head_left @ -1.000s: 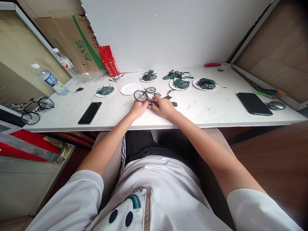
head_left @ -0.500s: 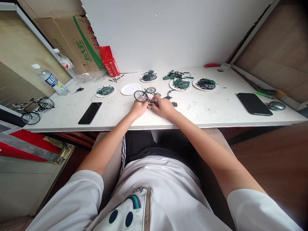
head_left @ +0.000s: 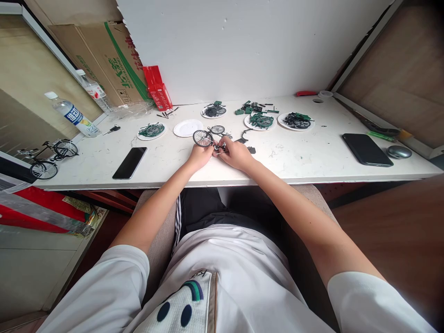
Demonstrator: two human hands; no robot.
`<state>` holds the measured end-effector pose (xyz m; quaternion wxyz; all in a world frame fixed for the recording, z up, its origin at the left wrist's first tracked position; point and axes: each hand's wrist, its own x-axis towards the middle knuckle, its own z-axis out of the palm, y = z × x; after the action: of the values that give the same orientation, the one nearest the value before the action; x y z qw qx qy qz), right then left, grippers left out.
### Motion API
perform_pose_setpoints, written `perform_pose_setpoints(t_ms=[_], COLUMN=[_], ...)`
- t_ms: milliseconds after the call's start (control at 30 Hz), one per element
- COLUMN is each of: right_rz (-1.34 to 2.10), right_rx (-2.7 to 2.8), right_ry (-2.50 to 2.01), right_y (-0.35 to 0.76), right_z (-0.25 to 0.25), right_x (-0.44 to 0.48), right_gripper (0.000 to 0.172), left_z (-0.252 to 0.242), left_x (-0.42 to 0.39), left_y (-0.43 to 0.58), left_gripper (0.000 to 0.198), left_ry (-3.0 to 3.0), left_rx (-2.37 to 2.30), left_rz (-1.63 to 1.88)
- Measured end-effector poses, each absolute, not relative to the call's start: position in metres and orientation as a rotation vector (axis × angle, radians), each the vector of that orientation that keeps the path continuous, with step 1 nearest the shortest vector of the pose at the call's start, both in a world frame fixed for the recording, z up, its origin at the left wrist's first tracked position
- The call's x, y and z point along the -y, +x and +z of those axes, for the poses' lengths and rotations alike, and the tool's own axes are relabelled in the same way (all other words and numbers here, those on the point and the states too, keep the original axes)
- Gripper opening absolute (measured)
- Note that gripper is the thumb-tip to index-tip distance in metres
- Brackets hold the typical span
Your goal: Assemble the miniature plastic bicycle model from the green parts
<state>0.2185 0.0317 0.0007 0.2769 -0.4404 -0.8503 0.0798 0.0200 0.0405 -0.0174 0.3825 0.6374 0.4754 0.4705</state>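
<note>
A small black model bicycle with spoked wheels is held over the middle of the table. My left hand grips it from below, fingers closed beside the larger-looking wheel. My right hand pinches at the bicycle's near end, close to the left fingertips; what exactly lies between those fingers is too small to make out. Just beyond my right hand lie some dark loose parts and a thin curved black piece. An empty white paper plate sits behind the bicycle.
Paper plates with green and black bicycle parts stand along the back. A black model bicycle is at the far left, near a phone and bottles. A black case and grey mouse lie right.
</note>
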Motion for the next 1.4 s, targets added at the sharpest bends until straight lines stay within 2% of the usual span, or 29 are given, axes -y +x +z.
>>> perform_pose_setpoints(t_ms=[1400], right_rz=[0.22], right_rx=[2.285], right_ry=[-1.184], right_y=[0.2189], right_z=[-0.0021], right_x=[-0.034], right_gripper=[0.035], left_z=[-0.014], left_x=[-0.0381], left_y=[0.0221], left_gripper=[0.017], left_ry=[1.606], left_rx=[-1.224], left_rz=[1.197])
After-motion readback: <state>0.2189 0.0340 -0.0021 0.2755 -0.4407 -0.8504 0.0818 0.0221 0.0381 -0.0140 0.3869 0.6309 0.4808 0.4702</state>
